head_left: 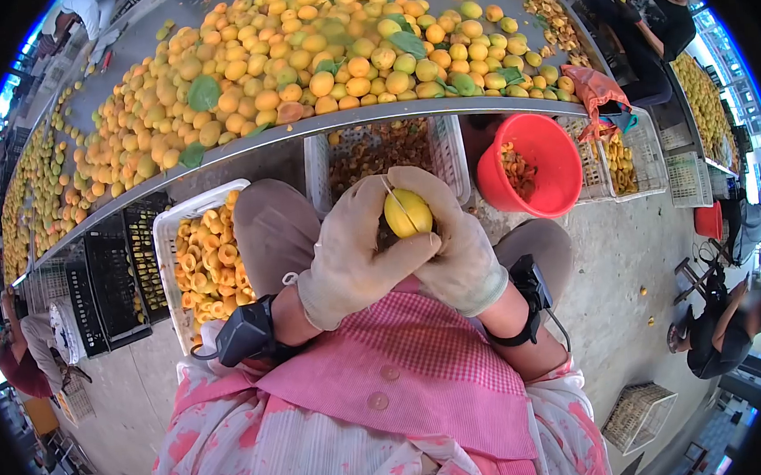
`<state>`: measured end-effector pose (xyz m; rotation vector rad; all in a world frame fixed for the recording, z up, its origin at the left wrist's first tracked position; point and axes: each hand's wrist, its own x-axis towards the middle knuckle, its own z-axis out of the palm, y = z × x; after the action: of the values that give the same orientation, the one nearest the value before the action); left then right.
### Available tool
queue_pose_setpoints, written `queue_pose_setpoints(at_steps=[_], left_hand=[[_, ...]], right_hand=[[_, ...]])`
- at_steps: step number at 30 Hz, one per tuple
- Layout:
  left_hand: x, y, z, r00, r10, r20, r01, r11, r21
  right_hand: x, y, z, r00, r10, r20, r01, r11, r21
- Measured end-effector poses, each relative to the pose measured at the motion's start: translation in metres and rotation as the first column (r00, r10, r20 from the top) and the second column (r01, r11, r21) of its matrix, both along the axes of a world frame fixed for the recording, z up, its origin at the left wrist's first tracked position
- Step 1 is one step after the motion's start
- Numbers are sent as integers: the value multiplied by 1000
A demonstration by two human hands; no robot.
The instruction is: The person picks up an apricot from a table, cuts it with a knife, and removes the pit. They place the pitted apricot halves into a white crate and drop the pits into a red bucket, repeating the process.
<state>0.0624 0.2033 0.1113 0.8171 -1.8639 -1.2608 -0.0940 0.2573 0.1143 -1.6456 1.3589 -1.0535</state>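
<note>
A yellow apricot [407,213] sits between my two gloved hands, in front of my lap. My left hand [355,249] closes on it from the left, with the thumb running along its lower side. From the right, my right hand [462,254] curls round the same fruit. A thin metal strip [400,203], like a blade edge, crosses the apricot's face; which hand holds it is hidden. Both hands wear pale, stained work gloves. Just beyond them stands a white crate [458,159] with brownish scraps.
Whole apricots [300,59] and some leaves cover the metal table ahead. Opened halves fill a white crate [165,251] at my left. A red bucket [528,154] with pieces stands at right. Black crates [109,280] are further left; other people work around.
</note>
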Motion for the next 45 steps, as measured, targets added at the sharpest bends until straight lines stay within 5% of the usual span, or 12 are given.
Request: queue_pose_setpoints(at_steps=[8,14,20,23,27,32,34,35,36,39,41,45], left_hand=[[1,2,-1,987,-29,-159,48,992,117],[9,4,-4,993,-34,-114,28,998,-58],[16,1,-9,991,-110,-81,97,984,-151],[11,1,-20,979,-65,-192,64,998,-8],[10,4,-5,927,-35,-373,163,935,316],[24,2,-19,958,-67,-278,131,968,216],[27,6,-18,875,0,-484,261,843,471],[27,6,-27,873,13,-488,250,846,470],[30,4,-32,919,55,-391,-32,997,66],[40,10,-31,932,104,-347,-98,995,37],[46,8,-25,870,167,-464,108,853,510],[55,6,-41,892,257,-373,42,773,633]], right_hand=[[7,3,-3,999,23,44,-19,995,-102],[8,1,-3,969,137,206,-97,977,-192],[1,1,7,895,176,411,-276,940,199],[8,-4,-2,925,171,339,-182,983,-1],[13,1,-1,884,-80,460,-93,936,340],[23,4,-14,878,-24,478,-115,959,258],[33,3,-7,915,-116,386,13,966,260],[35,3,-7,919,-102,382,-1,966,260],[38,3,-7,909,-95,406,-14,966,257],[44,-6,-3,912,-71,404,-30,971,237],[47,-13,4,900,-43,435,-90,956,281],[60,-25,24,934,-56,352,-117,884,452]])
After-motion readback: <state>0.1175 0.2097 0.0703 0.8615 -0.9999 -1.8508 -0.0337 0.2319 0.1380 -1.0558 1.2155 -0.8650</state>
